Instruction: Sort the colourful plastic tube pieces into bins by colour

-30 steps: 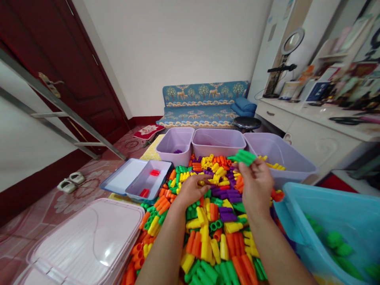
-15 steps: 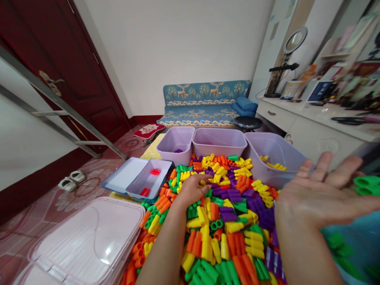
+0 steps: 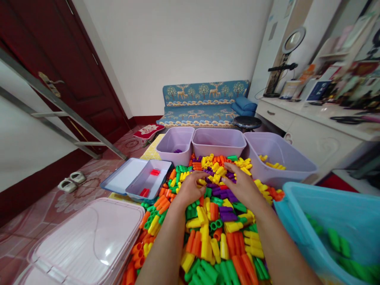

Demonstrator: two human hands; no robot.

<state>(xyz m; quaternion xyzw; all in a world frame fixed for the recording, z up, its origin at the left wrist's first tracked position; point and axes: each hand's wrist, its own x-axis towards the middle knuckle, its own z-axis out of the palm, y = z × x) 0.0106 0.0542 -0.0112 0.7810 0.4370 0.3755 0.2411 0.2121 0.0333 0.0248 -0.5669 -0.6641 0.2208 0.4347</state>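
Note:
Plastic pieces in yellow, orange, green and purple (image 3: 228, 213) lie in a thick heap over the table. My left hand (image 3: 191, 188) rests on the heap's middle, fingers curved and parted near yellow pieces; what lies under its fingertips is hidden. Just right of it, my right hand (image 3: 242, 186) reaches over purple and yellow pieces, fingers spread, holding nothing visible. A blue bin (image 3: 297, 221) at the right holds green pieces. The right lilac bin (image 3: 279, 146) has yellow pieces inside, and the left lilac bin (image 3: 175, 158) has a few purple ones.
A middle lilac bin (image 3: 218, 150) stands behind the heap. To the left are an open shallow box (image 3: 142, 182) with red pieces and a stack of clear lids (image 3: 89, 237). A metal ladder (image 3: 59, 103) leans farther left; a dresser (image 3: 311, 122) stands at right.
My right hand has moved from above the blue bin to the heap beside my left hand. The green piece near it has left it, and the blue bin now shows fully. My left hand barely moved.

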